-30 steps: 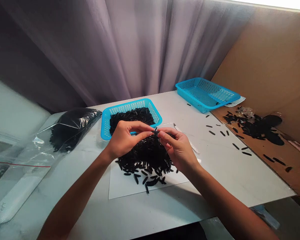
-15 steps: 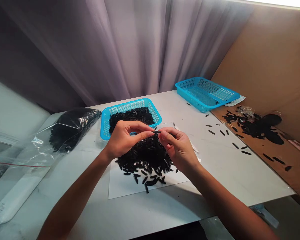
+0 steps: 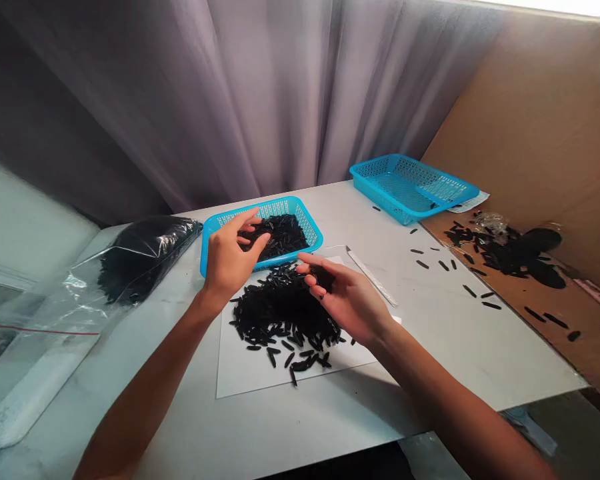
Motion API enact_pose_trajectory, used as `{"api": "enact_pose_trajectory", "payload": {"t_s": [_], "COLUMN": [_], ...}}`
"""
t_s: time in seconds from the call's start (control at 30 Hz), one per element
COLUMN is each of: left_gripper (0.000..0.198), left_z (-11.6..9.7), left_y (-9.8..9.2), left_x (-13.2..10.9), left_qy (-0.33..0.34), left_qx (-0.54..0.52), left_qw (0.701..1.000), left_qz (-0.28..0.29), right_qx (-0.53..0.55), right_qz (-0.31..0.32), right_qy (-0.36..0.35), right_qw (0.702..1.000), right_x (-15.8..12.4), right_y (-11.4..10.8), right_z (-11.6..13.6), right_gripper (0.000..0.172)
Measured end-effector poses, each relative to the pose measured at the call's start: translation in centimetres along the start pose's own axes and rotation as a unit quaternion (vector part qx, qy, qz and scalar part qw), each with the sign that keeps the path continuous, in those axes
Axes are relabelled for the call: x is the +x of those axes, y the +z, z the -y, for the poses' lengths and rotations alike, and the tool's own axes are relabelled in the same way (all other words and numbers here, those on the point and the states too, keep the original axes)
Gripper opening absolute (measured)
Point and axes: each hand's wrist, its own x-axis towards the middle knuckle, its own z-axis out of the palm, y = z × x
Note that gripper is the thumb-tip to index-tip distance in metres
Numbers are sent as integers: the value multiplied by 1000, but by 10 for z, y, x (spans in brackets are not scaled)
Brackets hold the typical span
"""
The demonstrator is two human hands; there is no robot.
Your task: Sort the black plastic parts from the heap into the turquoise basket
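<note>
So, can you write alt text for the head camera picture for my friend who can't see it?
A person's open left hand is over a blue basket of black pieces; the right hand, seemingly cupping some, is above a pile of them on a white sheet. A clear bag lies at left, a second blue basket further back at right.

The hands and slender forearms, tapering toward the wrists, are bare
</note>
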Motion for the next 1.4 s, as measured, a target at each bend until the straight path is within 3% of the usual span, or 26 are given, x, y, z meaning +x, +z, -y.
{"api": "enact_pose_trajectory", "payload": {"t_s": [0.07,0.17,0.23,0.37,0.5,0.83,1.07,1.4], "left_gripper": [28,10,5,8,10,4,6,5], "left_z": [-4,-19,-26,-26,-24,-26,-29,-36], "left_y": [-2,-5,-5,1,3,-3,-8,-11], "left_x": [-1,-10,-17,-25,-24,-17,-14,-16], "left_qy": [19,98,154,230,257,199,159,141], "left_qx": [-15,-25,8,64,49,-3,-32,-54], "left_qw": [998,970,951,948,947,968,976,976], "left_qz": [65,221,266,213,186,155,149,158], "right_qx": [-12,-40,-56,-84,-98,-105,-214,-272], "right_qz": [6,18,21,50,79,31,-1,-44], "right_qy": [4,-18,-39,-55,-52,-15,-123,-175], "right_qw": [1000,999,997,994,991,994,969,945], "right_x": [1,1,0,-3,-6,-2,-4,-7], "right_y": [-1,-2,-1,-1,-1,0,-3,-4], "right_z": [-2,-4,-5,-6,-3,2,0,4], "right_gripper": [24,26,27,28,29,25,21,19]}}
